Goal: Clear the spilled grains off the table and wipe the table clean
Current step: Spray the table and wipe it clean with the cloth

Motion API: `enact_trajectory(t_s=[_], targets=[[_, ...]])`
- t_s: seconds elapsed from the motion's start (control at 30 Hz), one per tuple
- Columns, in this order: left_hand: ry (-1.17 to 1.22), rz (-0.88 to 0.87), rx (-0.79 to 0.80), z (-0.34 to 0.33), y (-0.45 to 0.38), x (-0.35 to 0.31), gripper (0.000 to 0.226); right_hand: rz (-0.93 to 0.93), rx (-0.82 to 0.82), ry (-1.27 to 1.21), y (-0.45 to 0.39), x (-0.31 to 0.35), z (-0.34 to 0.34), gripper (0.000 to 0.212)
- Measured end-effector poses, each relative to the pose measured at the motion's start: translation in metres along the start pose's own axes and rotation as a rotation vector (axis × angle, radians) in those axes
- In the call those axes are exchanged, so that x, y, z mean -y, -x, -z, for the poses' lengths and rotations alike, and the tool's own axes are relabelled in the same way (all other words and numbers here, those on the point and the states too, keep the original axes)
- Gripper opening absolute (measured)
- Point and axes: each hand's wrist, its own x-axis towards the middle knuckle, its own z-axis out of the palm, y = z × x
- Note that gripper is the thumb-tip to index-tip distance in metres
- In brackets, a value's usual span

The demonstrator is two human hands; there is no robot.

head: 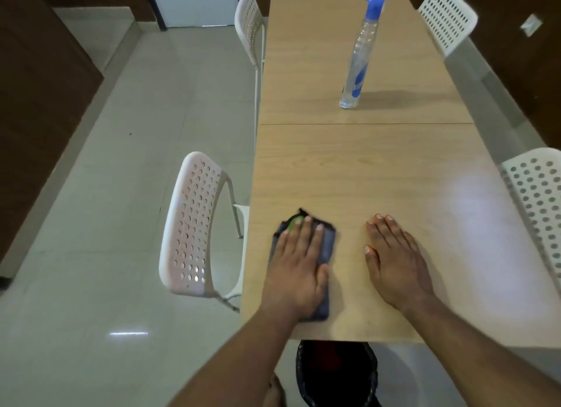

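Right by the near left corner of the bench lies a dark blue-grey cloth. It is folded and flat, with a black edge and a small bit of green at its far end. No grains can be seen on the light wooden top.

The left hand lies flat on the cloth and presses it down. Its fingers are straight and close together, and they hold nothing. The tips reach almost to the far end of the cloth, right by the green bit. The cloth sticks out from under the hand on the right side and near the wrist.

The right hand lies flat on the bare wood, just beside the cloth but not touching it. Its fingers are straight too, with the thumb a little apart.

Farther up the bench, well apart from both hands, stands a clear spray bottle with a blue top. It is upright.

White chairs with holes in their backs stand along both sides; one chair is near the left hand. A dark bin sits on the floor under the near edge.
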Motion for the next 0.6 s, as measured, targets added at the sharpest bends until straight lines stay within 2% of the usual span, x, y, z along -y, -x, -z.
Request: enact_trajectory(t_s=[0.1, 0.17, 0.27, 0.4, 0.47, 0.6], targets=[[-0.027, 0.098, -0.017, -0.001, 0.054, 0.030, 0.075, 0.027, 0.002, 0.008, 0.016, -0.012, 0.000, 0.067], [-0.034, 0.137, -0.017, -0.001, 0.062, 0.041, 0.074, 0.023, -0.009, 0.005, 0.018, -0.011, -0.004, 0.066], [-0.053, 0.192, -0.031, 0.001, 0.041, 0.042, 0.075, 0.024, -0.023, 0.026, 0.015, -0.006, -0.008, 0.065], [-0.085, 0.300, -0.022, 0.007, -0.026, 0.026, 0.079, 0.026, -0.022, 0.040, 0.014, -0.008, -0.011, 0.066], [-0.073, 0.279, -0.014, 0.004, -0.052, -0.003, 0.080, 0.035, -0.020, 0.036, 0.013, -0.011, -0.010, 0.066], [-0.055, 0.071, -0.011, -0.017, -0.041, -0.070, 0.078, 0.044, -0.035, 0.012, 0.014, -0.019, -0.012, 0.065]])
